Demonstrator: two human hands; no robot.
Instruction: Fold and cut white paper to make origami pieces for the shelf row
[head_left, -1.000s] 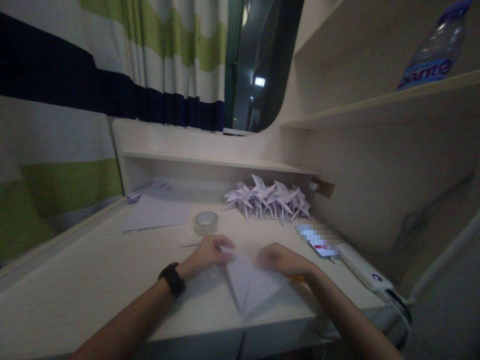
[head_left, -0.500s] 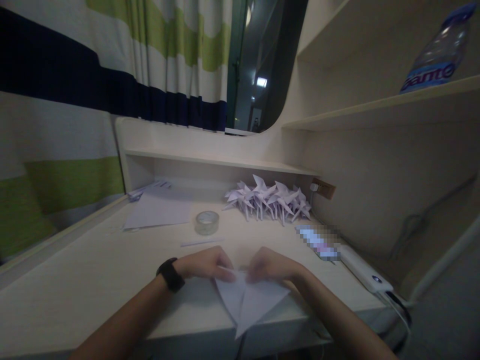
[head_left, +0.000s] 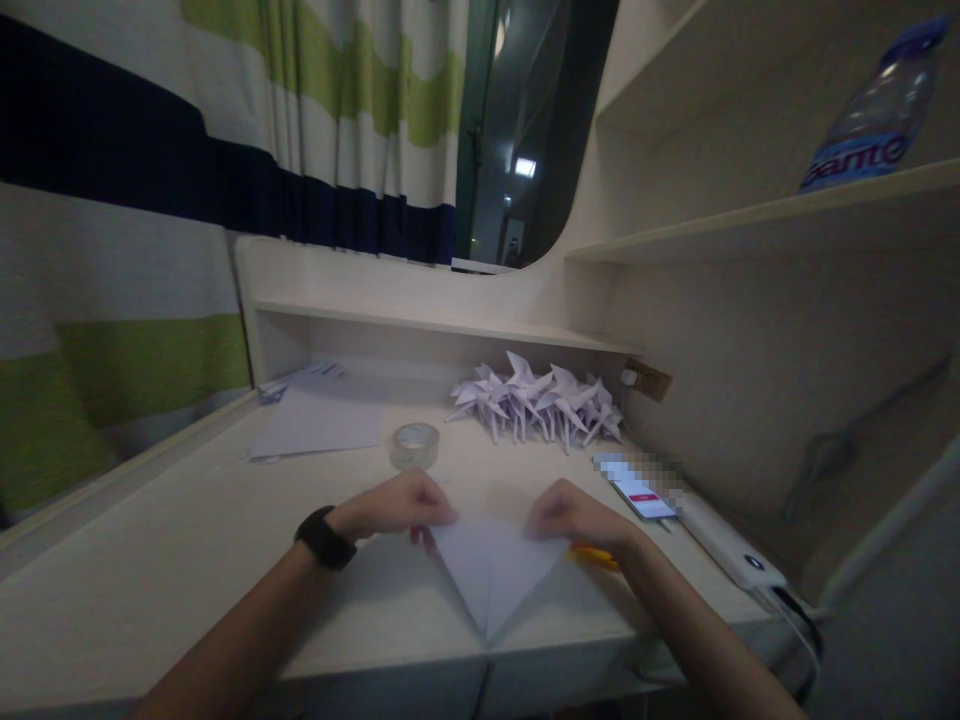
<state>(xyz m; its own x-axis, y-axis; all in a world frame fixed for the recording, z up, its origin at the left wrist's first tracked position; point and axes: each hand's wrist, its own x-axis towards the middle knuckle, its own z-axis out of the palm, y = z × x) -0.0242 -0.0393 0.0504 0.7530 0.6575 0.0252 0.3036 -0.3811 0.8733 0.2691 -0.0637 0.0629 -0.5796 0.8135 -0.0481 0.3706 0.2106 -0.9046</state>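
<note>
Paper [head_left: 491,570] lies flat on the counter [head_left: 187,560], folded to a point, its top edge under the fingers. Left hand [head_left: 397,505] and right hand [head_left: 574,515] pinch its two top corners. Press both corners down evenly to keep the crease sharp.

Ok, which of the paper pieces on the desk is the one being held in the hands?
The folded triangle of paper at the desk's near edge, pinched between the left hand and right hand. The flat sheets and folded paper figures lie untouched farther back.
</note>
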